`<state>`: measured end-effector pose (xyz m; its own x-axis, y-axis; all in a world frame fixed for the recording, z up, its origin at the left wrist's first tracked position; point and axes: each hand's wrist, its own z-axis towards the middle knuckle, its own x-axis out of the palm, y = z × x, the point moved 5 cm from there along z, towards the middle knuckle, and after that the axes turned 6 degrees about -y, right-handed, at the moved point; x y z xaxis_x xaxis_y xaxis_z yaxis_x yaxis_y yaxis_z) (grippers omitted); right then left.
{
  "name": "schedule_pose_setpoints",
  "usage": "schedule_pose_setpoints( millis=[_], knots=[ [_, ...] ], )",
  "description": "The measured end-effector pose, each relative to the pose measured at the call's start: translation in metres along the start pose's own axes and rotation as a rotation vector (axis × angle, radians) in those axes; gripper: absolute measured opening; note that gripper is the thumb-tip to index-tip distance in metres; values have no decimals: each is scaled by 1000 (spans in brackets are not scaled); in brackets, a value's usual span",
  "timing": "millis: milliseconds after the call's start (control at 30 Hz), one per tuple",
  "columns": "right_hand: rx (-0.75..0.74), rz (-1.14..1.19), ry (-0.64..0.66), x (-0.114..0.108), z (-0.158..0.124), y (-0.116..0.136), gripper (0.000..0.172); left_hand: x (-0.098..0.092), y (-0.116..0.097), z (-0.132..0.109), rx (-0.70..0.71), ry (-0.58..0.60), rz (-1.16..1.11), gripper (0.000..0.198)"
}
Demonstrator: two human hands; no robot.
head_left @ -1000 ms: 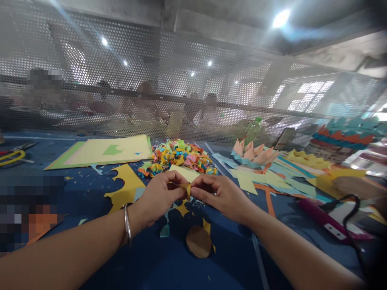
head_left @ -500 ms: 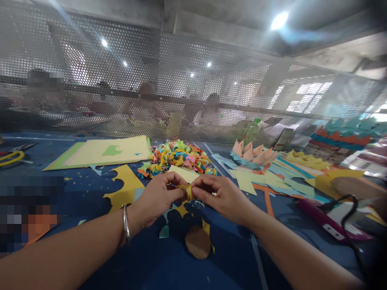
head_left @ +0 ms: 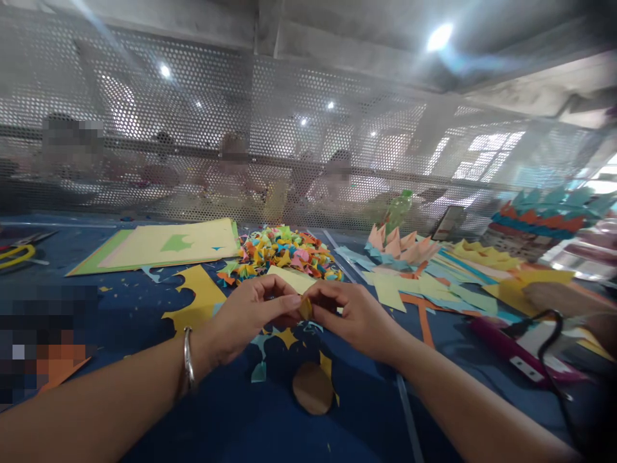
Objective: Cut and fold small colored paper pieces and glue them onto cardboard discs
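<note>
Between the fingertips of both hands is a small folded piece of yellow paper (head_left: 305,308), held above the dark blue table. My left hand (head_left: 260,312), with a silver bangle at its wrist, pinches it from the left. My right hand (head_left: 349,313) pinches it from the right, fingers curled. Below them lie a star-shaped yellow scrap (head_left: 286,338), a light blue scrap (head_left: 259,372) and a round brown cardboard disc (head_left: 313,388). A heap of small colourful folded paper pieces (head_left: 284,251) rises just beyond my hands.
Stacked paper sheets (head_left: 207,241) and a cut yellow sheet (head_left: 197,299) lie left, with yellow-handled scissors (head_left: 17,256) farther out. Right are peach paper points (head_left: 400,244), a purple power strip (head_left: 518,354) and another person's hand (head_left: 554,299). A perforated metal screen (head_left: 193,128) stands behind.
The yellow paper looks smaller and more folded between my fingertips. My left thumb has moved over it. The whole view has shifted slightly.
</note>
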<state>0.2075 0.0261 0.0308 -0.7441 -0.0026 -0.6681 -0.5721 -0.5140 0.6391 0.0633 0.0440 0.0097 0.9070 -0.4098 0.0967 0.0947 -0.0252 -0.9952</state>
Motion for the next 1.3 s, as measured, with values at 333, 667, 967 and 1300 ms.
schedule_pose_setpoints(
  millis=[333,667,967,1300],
  knots=[
    [41,36,28,-1,-2,0,12,-5,-2,2,-47,64,1,16],
    [26,5,34,-1,-2,1,11,-5,-2,4,-4,94,52,16],
    [8,-12,28,-1,-2,2,11,-6,-5,6,144,97,267,12],
    [-42,-53,51,3,-2,3,13,-7,-2,5,201,24,486,3]
  ],
)
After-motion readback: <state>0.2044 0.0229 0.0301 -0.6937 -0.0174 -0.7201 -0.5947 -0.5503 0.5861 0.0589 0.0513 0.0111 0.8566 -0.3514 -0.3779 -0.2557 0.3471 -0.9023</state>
